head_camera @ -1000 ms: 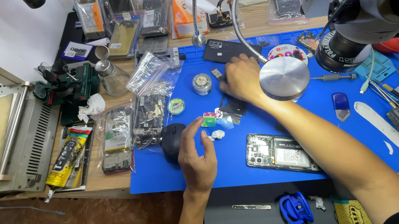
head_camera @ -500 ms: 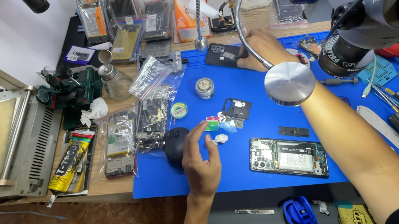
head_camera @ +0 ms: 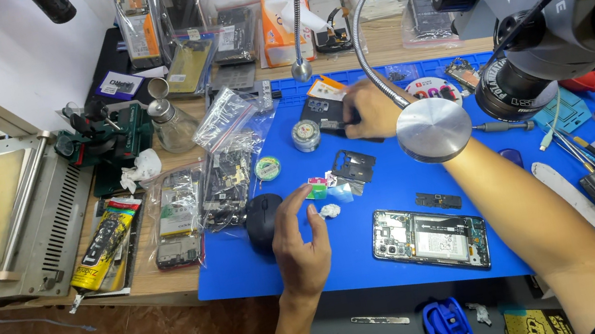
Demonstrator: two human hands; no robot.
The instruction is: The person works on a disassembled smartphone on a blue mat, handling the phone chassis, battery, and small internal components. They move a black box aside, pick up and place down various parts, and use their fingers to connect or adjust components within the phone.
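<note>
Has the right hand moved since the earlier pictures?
Yes. The right hand has gone from near the round metal disc farther up the blue mat, to the dark phone part at its far edge.

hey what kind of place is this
Most likely a phone repair bench: an opened phone lies on a blue work mat, under a microscope, with bagged phone parts beside it.

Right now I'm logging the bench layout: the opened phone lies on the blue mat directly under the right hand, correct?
Not quite. In the head view the opened phone lies on the blue mat near its front edge, while the right hand is at the far side, on a dark phone part.
</note>
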